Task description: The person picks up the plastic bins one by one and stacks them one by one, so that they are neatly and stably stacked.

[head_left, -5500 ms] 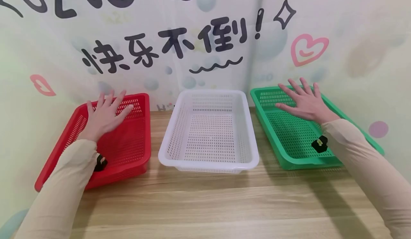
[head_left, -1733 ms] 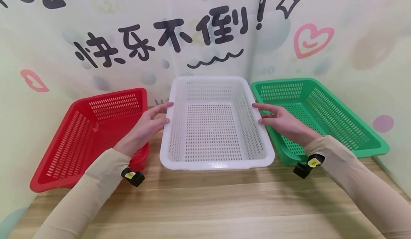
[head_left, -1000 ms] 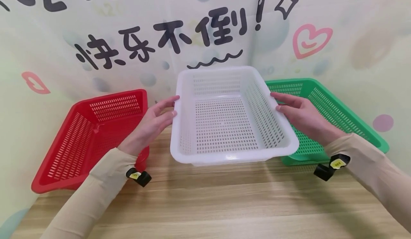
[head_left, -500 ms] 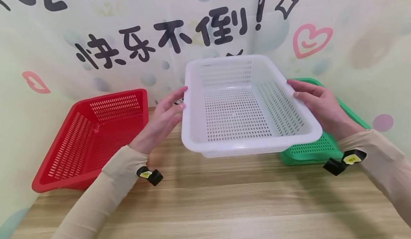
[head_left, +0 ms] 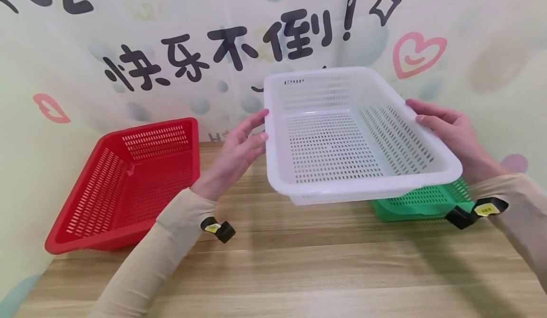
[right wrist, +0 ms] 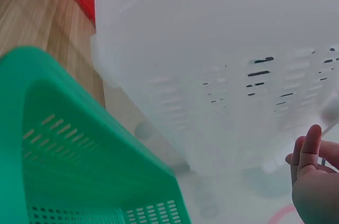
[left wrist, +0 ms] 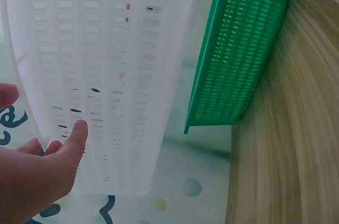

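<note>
A white perforated plastic basket [head_left: 363, 184] is held up in the air between both hands, tilted, overlapping the green basket [head_left: 423, 206] in the head view. My left hand [head_left: 235, 154] grips its left rim, with the thumb along the outer side wall in the left wrist view. At the opposite rim, my right hand [head_left: 457, 137] holds it with thumb and fingers. From the right wrist, the white basket's outer wall [right wrist: 212, 38] hangs over and beside the green basket [right wrist: 79, 144]. Nothing lies inside the white basket.
A red perforated basket [head_left: 158, 185] rests at the left of the wooden table [head_left: 273, 266]. Behind the table stands a wall sheet [head_left: 239, 14] with dark writing and pink hearts. The green basket sits near the table's right side, against the wall.
Earlier both hands were spread over the red and green baskets. They then took the white basket by its rims, lifted it off the table and carried it right, over the green basket.
</note>
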Action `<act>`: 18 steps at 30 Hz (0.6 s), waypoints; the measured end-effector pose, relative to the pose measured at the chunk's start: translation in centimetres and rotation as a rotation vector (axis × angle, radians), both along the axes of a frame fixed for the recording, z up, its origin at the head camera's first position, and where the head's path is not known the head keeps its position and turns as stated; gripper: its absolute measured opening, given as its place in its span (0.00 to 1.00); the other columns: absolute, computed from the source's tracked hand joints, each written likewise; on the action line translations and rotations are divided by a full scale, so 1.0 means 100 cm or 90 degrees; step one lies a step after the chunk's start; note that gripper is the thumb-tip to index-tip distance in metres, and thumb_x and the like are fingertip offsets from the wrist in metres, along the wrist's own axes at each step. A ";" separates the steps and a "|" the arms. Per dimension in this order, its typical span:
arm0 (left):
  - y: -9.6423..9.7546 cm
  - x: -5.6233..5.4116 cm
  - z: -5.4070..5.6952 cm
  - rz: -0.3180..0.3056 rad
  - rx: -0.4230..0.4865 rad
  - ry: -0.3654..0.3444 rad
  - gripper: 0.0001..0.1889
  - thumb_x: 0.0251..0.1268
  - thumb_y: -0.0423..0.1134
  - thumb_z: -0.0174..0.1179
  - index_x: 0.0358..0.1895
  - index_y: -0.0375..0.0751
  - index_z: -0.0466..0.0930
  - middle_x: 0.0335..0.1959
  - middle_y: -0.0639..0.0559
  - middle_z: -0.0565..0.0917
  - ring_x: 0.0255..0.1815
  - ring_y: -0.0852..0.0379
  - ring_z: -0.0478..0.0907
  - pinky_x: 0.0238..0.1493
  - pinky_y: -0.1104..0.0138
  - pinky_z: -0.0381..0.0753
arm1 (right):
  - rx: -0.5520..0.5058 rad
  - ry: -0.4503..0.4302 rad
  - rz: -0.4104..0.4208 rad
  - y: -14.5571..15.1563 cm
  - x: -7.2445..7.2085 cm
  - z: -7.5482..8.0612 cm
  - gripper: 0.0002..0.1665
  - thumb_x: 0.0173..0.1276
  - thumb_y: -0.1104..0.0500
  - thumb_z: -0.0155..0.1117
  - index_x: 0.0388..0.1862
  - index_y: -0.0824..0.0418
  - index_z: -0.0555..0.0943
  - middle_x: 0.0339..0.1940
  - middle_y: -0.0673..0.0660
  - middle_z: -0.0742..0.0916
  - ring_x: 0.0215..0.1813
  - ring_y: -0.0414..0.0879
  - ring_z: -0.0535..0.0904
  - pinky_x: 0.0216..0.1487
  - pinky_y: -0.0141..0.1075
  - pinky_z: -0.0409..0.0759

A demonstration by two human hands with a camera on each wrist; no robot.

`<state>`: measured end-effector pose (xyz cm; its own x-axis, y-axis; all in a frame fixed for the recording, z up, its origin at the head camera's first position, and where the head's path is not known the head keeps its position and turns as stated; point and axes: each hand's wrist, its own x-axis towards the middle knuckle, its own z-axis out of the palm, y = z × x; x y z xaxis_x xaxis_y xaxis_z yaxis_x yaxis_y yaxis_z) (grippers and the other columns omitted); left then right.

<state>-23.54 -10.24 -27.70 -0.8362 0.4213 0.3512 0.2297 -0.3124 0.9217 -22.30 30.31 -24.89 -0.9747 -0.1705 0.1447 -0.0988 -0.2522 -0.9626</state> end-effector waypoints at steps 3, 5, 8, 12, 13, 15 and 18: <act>0.008 -0.002 0.003 -0.003 0.000 0.006 0.30 0.69 0.30 0.49 0.74 0.36 0.55 0.68 0.43 0.63 0.64 0.45 0.68 0.64 0.51 0.68 | 0.006 0.006 -0.007 0.008 0.001 0.002 0.21 0.75 0.66 0.51 0.62 0.55 0.79 0.48 0.54 0.87 0.40 0.52 0.87 0.32 0.42 0.83; 0.014 -0.003 0.004 -0.004 0.009 0.004 0.30 0.69 0.30 0.49 0.73 0.35 0.56 0.68 0.43 0.63 0.63 0.46 0.69 0.64 0.50 0.68 | 0.016 0.014 -0.014 0.013 0.002 0.003 0.21 0.75 0.66 0.51 0.61 0.54 0.80 0.47 0.54 0.87 0.39 0.51 0.87 0.30 0.41 0.84; 0.022 -0.004 0.006 0.002 0.027 -0.005 0.29 0.69 0.29 0.49 0.73 0.34 0.56 0.68 0.43 0.64 0.61 0.47 0.70 0.64 0.50 0.67 | 0.021 0.023 -0.008 0.020 0.002 0.004 0.21 0.75 0.67 0.50 0.62 0.55 0.80 0.46 0.55 0.88 0.39 0.51 0.87 0.30 0.41 0.83; 0.032 -0.004 0.006 0.011 0.042 -0.014 0.29 0.69 0.28 0.49 0.73 0.34 0.56 0.68 0.43 0.64 0.59 0.49 0.71 0.64 0.51 0.68 | 0.025 0.022 -0.006 0.027 0.003 0.004 0.21 0.75 0.67 0.50 0.62 0.56 0.79 0.46 0.55 0.88 0.38 0.51 0.87 0.30 0.41 0.83; 0.034 -0.004 0.006 0.012 0.043 -0.015 0.29 0.70 0.28 0.49 0.73 0.35 0.56 0.68 0.43 0.64 0.59 0.49 0.71 0.63 0.51 0.68 | 0.022 0.022 -0.006 0.029 0.002 0.004 0.21 0.75 0.67 0.50 0.62 0.57 0.79 0.46 0.55 0.87 0.38 0.52 0.87 0.30 0.42 0.83; 0.040 -0.005 0.005 0.010 0.051 -0.020 0.29 0.70 0.27 0.48 0.73 0.35 0.56 0.68 0.43 0.64 0.60 0.48 0.71 0.64 0.51 0.68 | 0.018 0.022 -0.010 0.033 0.002 0.004 0.21 0.75 0.67 0.50 0.63 0.57 0.79 0.47 0.55 0.87 0.38 0.52 0.87 0.30 0.42 0.83; 0.049 -0.006 0.004 0.007 0.061 -0.024 0.29 0.70 0.26 0.48 0.73 0.35 0.56 0.69 0.42 0.63 0.61 0.45 0.70 0.63 0.51 0.69 | 0.015 0.026 -0.014 0.040 0.002 0.004 0.22 0.75 0.68 0.49 0.62 0.57 0.79 0.47 0.55 0.87 0.38 0.52 0.87 0.29 0.42 0.83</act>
<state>-24.10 -5.37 -27.30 -0.8536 0.3781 0.3582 0.1997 -0.3975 0.8956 -22.10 34.30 -24.50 -0.9716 -0.1534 0.1801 -0.1428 -0.2269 -0.9634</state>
